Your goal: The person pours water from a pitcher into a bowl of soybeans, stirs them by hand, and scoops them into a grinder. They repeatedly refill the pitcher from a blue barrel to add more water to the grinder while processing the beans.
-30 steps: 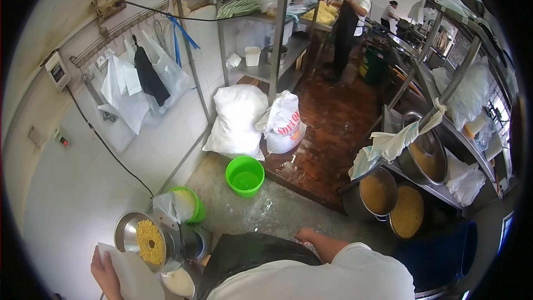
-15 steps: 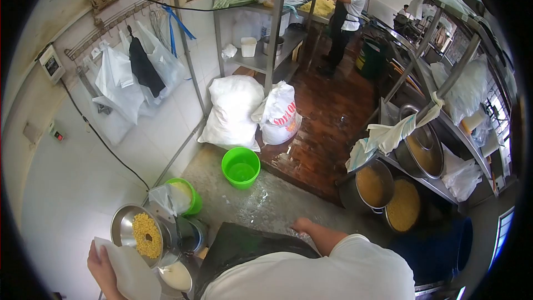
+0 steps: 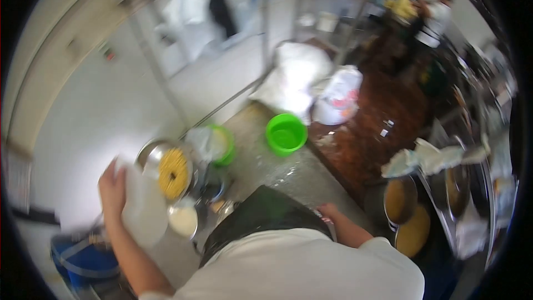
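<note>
My left hand (image 3: 114, 189) is closed on the edge of a whitish, translucent plastic piece (image 3: 143, 205), perhaps a container; its full shape is blurred. Just right of it, a steel bowl (image 3: 149, 154) holds yellow kernels (image 3: 173, 172) with a dark hole in their middle. Below that bowl stands a smaller metal bowl (image 3: 194, 232) of pale, creamy contents. My right hand (image 3: 328, 211) is low beside the dark apron (image 3: 261, 211); motion blur hides its fingers and whether it holds anything.
A green bucket (image 3: 286, 135) stands on the wet floor, with another green bucket (image 3: 226, 147) by the wall. White sacks (image 3: 294, 78) lie behind. Large pots (image 3: 400, 200) are at right, a blue bin (image 3: 83, 261) at lower left. Another person (image 3: 436, 22) works at the back.
The view has swung to the left and blurred, bringing the blue bin into sight. My left hand still grips the whitish plastic piece; my right hand stays beside the apron.
</note>
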Action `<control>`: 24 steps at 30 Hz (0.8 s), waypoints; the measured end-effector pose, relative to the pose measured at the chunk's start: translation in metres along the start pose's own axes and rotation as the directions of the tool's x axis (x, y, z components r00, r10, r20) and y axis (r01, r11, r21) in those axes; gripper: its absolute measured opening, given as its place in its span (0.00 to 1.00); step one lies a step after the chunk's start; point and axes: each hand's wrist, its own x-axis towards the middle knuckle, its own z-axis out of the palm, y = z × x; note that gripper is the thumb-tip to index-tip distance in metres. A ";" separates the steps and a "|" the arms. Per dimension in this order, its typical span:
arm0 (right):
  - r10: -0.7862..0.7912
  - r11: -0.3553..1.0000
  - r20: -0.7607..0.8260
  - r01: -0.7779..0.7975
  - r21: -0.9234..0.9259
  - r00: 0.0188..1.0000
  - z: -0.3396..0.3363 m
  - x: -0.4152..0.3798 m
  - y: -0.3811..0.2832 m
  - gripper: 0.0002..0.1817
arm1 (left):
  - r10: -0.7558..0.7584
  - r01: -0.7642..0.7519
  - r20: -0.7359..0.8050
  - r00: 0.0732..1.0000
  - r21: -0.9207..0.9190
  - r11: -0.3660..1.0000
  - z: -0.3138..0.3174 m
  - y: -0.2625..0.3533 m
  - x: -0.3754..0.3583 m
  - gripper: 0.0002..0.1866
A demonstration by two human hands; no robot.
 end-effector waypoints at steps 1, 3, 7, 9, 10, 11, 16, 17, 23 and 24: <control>0.054 0.994 0.032 -0.056 0.089 0.998 -0.010 -0.017 -0.012 0.13 | -0.007 0.007 0.026 1.000 -0.015 1.000 -0.003 0.005 0.003 0.27; 0.110 0.956 0.071 -0.125 0.264 0.991 -0.019 -0.032 -0.030 0.15 | 0.018 -0.019 -0.016 1.000 -0.063 0.998 -0.001 -0.003 0.011 0.27; 0.056 0.969 0.027 -0.061 0.238 0.998 -0.026 -0.053 -0.059 0.11 | -0.009 0.008 -0.020 1.000 -0.057 0.998 -0.004 -0.012 0.029 0.28; 0.026 0.986 0.027 -0.030 0.163 0.999 -0.030 -0.061 -0.070 0.12 | -0.058 0.057 -0.004 0.998 -0.074 0.996 -0.010 -0.003 0.036 0.28; 0.016 0.991 0.020 -0.018 0.135 1.000 -0.032 -0.065 -0.075 0.12 | -0.093 0.093 0.006 0.996 -0.077 0.993 -0.014 0.005 0.040 0.29; 0.006 0.994 0.013 -0.007 0.107 1.000 -0.034 -0.067 -0.078 0.12 | -0.123 0.125 0.019 0.992 -0.083 0.989 -0.016 0.004 0.043 0.29; 0.063 0.995 0.034 -0.065 0.079 0.997 -0.041 -0.077 -0.095 0.14 | -0.103 0.101 -0.039 0.994 -0.049 0.994 -0.010 -0.021 0.061 0.30; 0.069 0.993 0.034 -0.072 0.089 0.997 -0.042 -0.080 -0.096 0.14 | -0.104 0.102 -0.041 0.994 -0.038 0.994 -0.010 -0.022 0.064 0.30; 0.091 0.987 -0.016 -0.088 0.133 0.996 -0.047 -0.103 -0.119 0.27 | -0.105 0.104 -0.022 0.994 -0.047 0.993 -0.014 -0.020 0.076 0.30; 0.083 0.992 -0.025 -0.080 0.101 0.996 -0.047 -0.105 -0.122 0.26 | -0.105 0.104 -0.026 0.994 -0.047 0.993 -0.016 -0.017 0.076 0.30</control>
